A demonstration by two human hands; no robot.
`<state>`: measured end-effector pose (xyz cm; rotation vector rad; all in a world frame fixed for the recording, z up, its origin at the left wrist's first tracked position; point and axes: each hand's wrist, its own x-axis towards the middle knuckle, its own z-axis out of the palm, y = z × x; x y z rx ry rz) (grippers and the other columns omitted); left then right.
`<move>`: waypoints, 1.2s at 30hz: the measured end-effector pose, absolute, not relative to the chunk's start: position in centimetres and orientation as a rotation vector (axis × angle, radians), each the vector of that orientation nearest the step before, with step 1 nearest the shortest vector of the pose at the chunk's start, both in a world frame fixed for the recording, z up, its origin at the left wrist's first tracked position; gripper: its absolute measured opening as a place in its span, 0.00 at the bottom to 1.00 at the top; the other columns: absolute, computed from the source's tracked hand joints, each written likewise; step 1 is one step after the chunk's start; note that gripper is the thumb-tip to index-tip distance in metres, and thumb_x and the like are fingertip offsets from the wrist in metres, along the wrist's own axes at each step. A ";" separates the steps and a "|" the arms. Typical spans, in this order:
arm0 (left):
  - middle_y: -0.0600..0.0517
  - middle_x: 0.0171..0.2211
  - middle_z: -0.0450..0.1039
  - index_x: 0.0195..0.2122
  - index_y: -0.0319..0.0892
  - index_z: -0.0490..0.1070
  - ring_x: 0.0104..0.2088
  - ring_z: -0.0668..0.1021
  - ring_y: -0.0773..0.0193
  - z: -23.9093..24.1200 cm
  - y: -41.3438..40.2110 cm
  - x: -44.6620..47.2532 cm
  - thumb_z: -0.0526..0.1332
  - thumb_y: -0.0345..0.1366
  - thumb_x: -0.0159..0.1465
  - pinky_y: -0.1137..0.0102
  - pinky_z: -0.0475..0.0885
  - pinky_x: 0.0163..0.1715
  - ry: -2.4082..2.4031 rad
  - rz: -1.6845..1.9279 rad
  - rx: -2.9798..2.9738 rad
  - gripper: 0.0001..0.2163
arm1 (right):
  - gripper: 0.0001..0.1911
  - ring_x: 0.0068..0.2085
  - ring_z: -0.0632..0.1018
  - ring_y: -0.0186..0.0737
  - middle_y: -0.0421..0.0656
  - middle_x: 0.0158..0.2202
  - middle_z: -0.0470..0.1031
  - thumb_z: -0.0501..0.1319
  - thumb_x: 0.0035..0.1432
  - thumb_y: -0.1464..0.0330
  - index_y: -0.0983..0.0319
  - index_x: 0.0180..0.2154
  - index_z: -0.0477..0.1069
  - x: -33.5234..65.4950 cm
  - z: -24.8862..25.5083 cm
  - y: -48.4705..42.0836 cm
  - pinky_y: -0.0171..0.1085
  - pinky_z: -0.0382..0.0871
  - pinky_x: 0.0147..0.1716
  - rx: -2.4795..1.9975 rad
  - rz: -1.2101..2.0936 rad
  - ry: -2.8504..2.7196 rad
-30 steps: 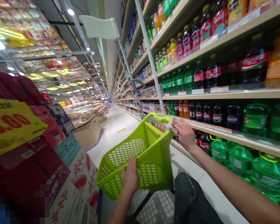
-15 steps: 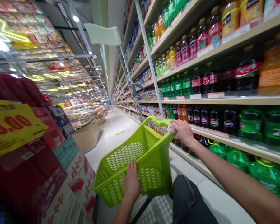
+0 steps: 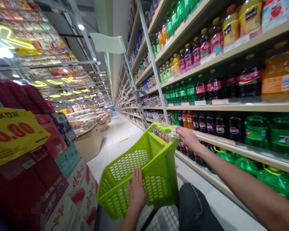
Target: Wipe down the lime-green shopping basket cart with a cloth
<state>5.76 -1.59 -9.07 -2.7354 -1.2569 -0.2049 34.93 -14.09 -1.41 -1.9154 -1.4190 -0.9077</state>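
Note:
A lime-green plastic basket with a perforated wall tilts up in front of me, its handle at the top. My left hand lies flat against the basket's near wall, fingers stretched upward. My right hand is closed on a small crumpled cloth and presses it against the basket's upper right rim beside the handle. My knee in dark jeans shows below the basket.
Shelves of soft-drink bottles run along the right. Stacked red and white cartons with a yellow price sign stand on the left. A tiled aisle leads ahead past display counters. A grey wire cart deck sits beneath the basket.
My right hand with the cloth has slid a little left and up along the basket's rim toward the handle. The view has shifted slightly; my left hand stays on the basket wall.

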 end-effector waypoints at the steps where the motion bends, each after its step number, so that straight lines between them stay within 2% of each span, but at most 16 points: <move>1: 0.50 0.63 0.35 0.61 0.36 0.40 0.62 0.44 0.57 -9.0 -1.7 5.8 0.50 0.24 0.47 0.53 0.45 0.58 -1.262 -0.206 -2.739 0.37 | 0.14 0.48 0.69 0.44 0.50 0.45 0.71 0.51 0.54 0.75 0.64 0.41 0.70 34.5 -1.6 -13.9 0.45 0.61 0.47 -1.918 -0.926 -1.404; 5: 0.50 0.63 0.34 0.61 0.36 0.39 0.62 0.43 0.56 -8.7 -1.9 5.8 0.51 0.25 0.48 0.52 0.46 0.57 -1.266 -0.179 -2.765 0.38 | 0.13 0.47 0.69 0.41 0.46 0.44 0.72 0.51 0.56 0.74 0.62 0.39 0.71 30.1 -3.1 -11.3 0.42 0.61 0.48 -1.772 -0.956 -1.631; 8: 0.50 0.63 0.34 0.61 0.37 0.39 0.62 0.42 0.56 -8.7 -1.8 5.6 0.51 0.25 0.47 0.53 0.44 0.58 -1.261 -0.189 -2.768 0.38 | 0.12 0.45 0.71 0.37 0.40 0.41 0.73 0.51 0.56 0.73 0.58 0.35 0.73 29.2 -2.4 -10.8 0.38 0.64 0.44 -1.745 -0.908 -1.788; 11: 0.50 0.63 0.35 0.61 0.36 0.39 0.62 0.42 0.55 -8.9 -1.8 5.6 0.51 0.25 0.47 0.52 0.44 0.58 -1.263 -0.214 -2.776 0.38 | 0.10 0.42 0.71 0.39 0.44 0.39 0.73 0.53 0.53 0.73 0.60 0.30 0.73 31.7 0.1 -12.2 0.39 0.63 0.43 -1.841 -0.894 -1.742; 14: 0.50 0.63 0.35 0.61 0.36 0.39 0.62 0.42 0.54 -8.9 -2.0 5.7 0.51 0.25 0.46 0.52 0.44 0.58 -1.284 -0.222 -2.793 0.39 | 0.08 0.38 0.71 0.41 0.46 0.32 0.74 0.56 0.49 0.74 0.62 0.26 0.73 32.8 1.4 -12.9 0.41 0.62 0.42 -1.900 -0.883 -1.689; 16: 0.50 0.63 0.35 0.61 0.36 0.39 0.62 0.42 0.54 -8.8 -2.0 5.7 0.51 0.26 0.46 0.51 0.45 0.58 -1.292 -0.224 -2.796 0.39 | 0.07 0.37 0.72 0.40 0.45 0.30 0.74 0.57 0.46 0.74 0.63 0.27 0.74 31.4 0.7 -12.0 0.39 0.63 0.42 -1.896 -0.851 -1.732; 19: 0.50 0.63 0.36 0.61 0.37 0.39 0.62 0.43 0.55 -8.7 -1.9 5.6 0.51 0.26 0.46 0.51 0.44 0.57 -1.276 -0.206 -2.789 0.39 | 0.18 0.43 0.71 0.42 0.47 0.40 0.73 0.60 0.45 0.70 0.63 0.41 0.71 28.5 -1.3 -10.1 0.41 0.61 0.45 -1.860 -0.792 -1.758; 21: 0.51 0.63 0.35 0.61 0.37 0.39 0.62 0.42 0.55 -8.7 -1.8 5.4 0.51 0.26 0.46 0.51 0.44 0.57 -1.265 -0.191 -2.789 0.39 | 0.25 0.49 0.67 0.47 0.51 0.50 0.67 0.62 0.45 0.66 0.63 0.47 0.67 27.9 -2.2 -9.7 0.45 0.60 0.47 -1.845 -0.784 -1.774; 23: 0.50 0.63 0.35 0.61 0.38 0.39 0.62 0.42 0.55 -8.5 -1.8 5.3 0.51 0.26 0.46 0.51 0.43 0.58 -1.268 -0.182 -2.790 0.39 | 0.20 0.51 0.66 0.47 0.49 0.52 0.64 0.61 0.47 0.64 0.59 0.45 0.69 29.1 -2.1 -10.3 0.47 0.59 0.46 -1.829 -0.796 -1.831; 25: 0.50 0.63 0.35 0.61 0.38 0.39 0.62 0.43 0.56 -8.5 -1.9 5.4 0.51 0.25 0.46 0.51 0.43 0.58 -1.274 -0.186 -2.791 0.39 | 0.11 0.48 0.68 0.42 0.44 0.49 0.68 0.57 0.52 0.67 0.55 0.39 0.71 31.6 -1.4 -11.7 0.43 0.61 0.45 -1.811 -0.802 -1.876; 26: 0.51 0.63 0.35 0.61 0.38 0.39 0.62 0.43 0.56 -8.4 -2.0 5.5 0.51 0.25 0.46 0.51 0.43 0.58 -1.275 -0.189 -2.793 0.39 | 0.09 0.46 0.70 0.39 0.43 0.47 0.70 0.56 0.54 0.69 0.55 0.37 0.72 33.0 -0.8 -12.5 0.41 0.62 0.44 -1.811 -0.803 -1.871; 31: 0.52 0.63 0.35 0.61 0.38 0.40 0.62 0.43 0.56 -8.3 -2.4 6.4 0.51 0.26 0.45 0.50 0.43 0.57 -1.287 -0.187 -2.837 0.39 | 0.13 0.46 0.70 0.43 0.51 0.45 0.70 0.52 0.55 0.74 0.63 0.39 0.71 35.8 -0.4 -14.4 0.45 0.62 0.45 -1.859 -0.929 -1.569; 36: 0.51 0.63 0.36 0.61 0.37 0.40 0.62 0.44 0.55 -7.9 -2.4 6.8 0.52 0.28 0.46 0.49 0.42 0.57 -1.296 -0.172 -2.856 0.39 | 0.11 0.48 0.69 0.38 0.40 0.46 0.71 0.53 0.56 0.73 0.57 0.38 0.72 31.1 -3.9 -11.4 0.40 0.62 0.47 -1.723 -0.935 -1.752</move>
